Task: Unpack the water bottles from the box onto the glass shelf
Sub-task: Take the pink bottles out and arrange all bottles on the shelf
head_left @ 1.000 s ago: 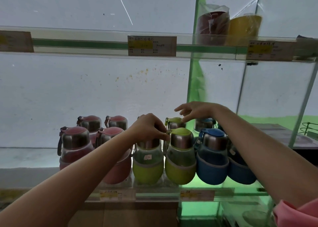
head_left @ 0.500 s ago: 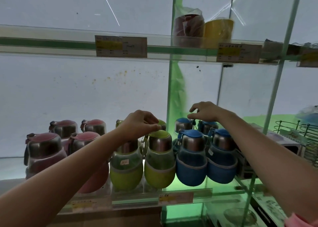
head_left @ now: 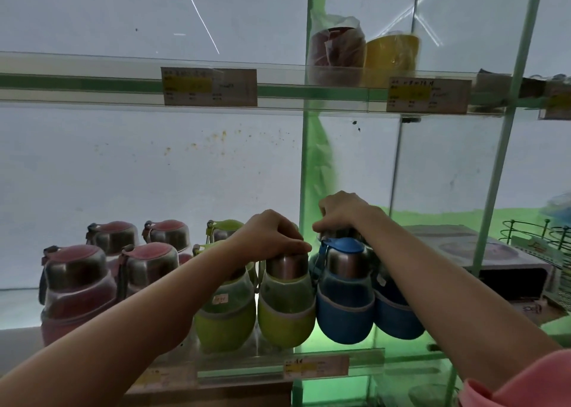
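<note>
Since a second ago the right hand (head_left: 341, 213) has dropped from reaching to curl its fingers over a far blue steel-capped bottle, while the left hand (head_left: 272, 236) grips the green steel-capped bottle (head_left: 285, 301) on the glass shelf (head_left: 333, 355), suggesting row-straightening.

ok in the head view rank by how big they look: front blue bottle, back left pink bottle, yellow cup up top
1. front blue bottle, largest, though it is nearest the camera
2. and 3. yellow cup and back left pink bottle: they look alike, and the bottle is partly hidden, so unranked.
</note>
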